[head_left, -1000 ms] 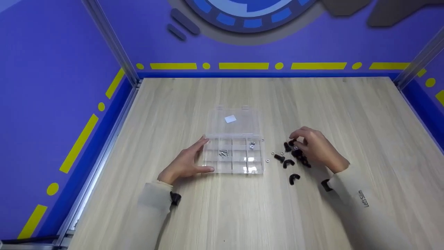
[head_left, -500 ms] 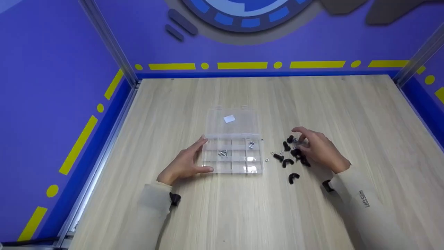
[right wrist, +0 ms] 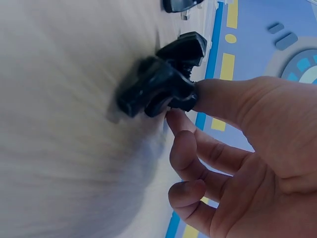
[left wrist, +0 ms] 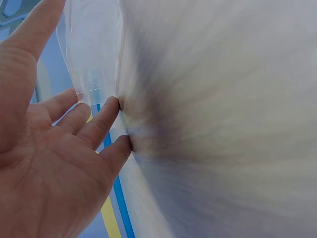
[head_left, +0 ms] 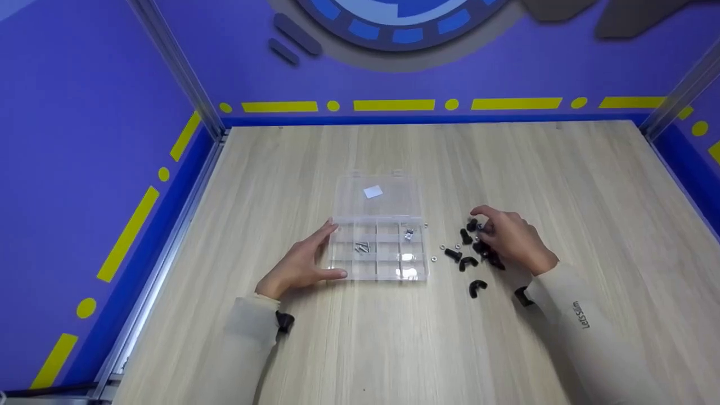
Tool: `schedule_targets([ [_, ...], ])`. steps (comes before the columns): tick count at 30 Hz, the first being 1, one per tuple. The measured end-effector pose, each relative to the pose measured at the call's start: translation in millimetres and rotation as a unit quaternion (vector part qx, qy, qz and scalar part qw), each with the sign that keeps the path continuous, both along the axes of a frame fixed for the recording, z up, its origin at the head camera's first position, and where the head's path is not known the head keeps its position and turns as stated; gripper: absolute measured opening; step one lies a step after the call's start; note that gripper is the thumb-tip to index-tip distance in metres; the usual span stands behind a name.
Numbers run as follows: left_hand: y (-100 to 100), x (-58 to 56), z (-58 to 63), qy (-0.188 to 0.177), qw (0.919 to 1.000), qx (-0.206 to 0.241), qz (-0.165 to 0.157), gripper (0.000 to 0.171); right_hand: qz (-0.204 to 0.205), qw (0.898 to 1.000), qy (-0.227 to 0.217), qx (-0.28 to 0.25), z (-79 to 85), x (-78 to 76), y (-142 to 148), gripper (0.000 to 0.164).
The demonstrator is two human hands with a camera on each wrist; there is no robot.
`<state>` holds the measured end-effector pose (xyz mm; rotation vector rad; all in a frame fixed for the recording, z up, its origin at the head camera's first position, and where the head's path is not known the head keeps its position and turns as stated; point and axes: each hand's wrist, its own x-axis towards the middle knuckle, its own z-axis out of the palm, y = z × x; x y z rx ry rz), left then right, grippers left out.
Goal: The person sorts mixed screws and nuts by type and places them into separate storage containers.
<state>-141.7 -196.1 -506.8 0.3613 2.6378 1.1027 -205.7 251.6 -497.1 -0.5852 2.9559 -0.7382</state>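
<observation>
A clear plastic compartment box (head_left: 388, 279) stands with its lid (head_left: 392, 197) laid back. My left hand (head_left: 304, 261) rests at its left side, the thumb along the front edge and the index fingertip near the hinge; in the left wrist view its fingers are nearly straight. Silvery screws (head_left: 363, 247) and small metal pieces (head_left: 409, 234) lie in two compartments. My right hand (head_left: 514, 239) is low over a pile of black plastic parts (right wrist: 148, 84), thumb tip against one, index fingertip just below. The black parts hide part of the grip; I cannot tell whether it pinches anything.
Black knob-headed screws (head_left: 453, 255), curved black wing-shaped pieces (head_left: 477, 288) and several small nuts (head_left: 433, 259) lie scattered between the box and my right hand. The wooden table (head_left: 394, 349) ends at a blue back wall (head_left: 253, 73).
The right hand's fingers have shifted within the pile, and black parts beneath them have moved slightly apart. A nut now shows by the fingers. The left hand and the box hold their place.
</observation>
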Motion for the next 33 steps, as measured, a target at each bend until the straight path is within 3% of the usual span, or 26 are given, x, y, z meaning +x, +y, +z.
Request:
schedule_targets([
  [9, 0, 0.8, 2.6, 0.001, 1.0000, -0.001, -0.004, 0.110, 0.016, 0.999, 0.034, -0.027, -1.4, 0.4, 1, 0.035],
  [17, -1, -0.7, 2.9, 0.001, 1.0000, 0.006, -0.004, 0.111, 0.021, 0.995, 0.083, -0.046, 7.2, -1.5, 3, 0.025],
  [33, -1, 0.3, 0.1, 0.002, 1.0000, 0.009, -0.001, 0.110, 0.053, 0.988, 0.094, -0.106, 26.0, -3.8, -26, 0.018],
])
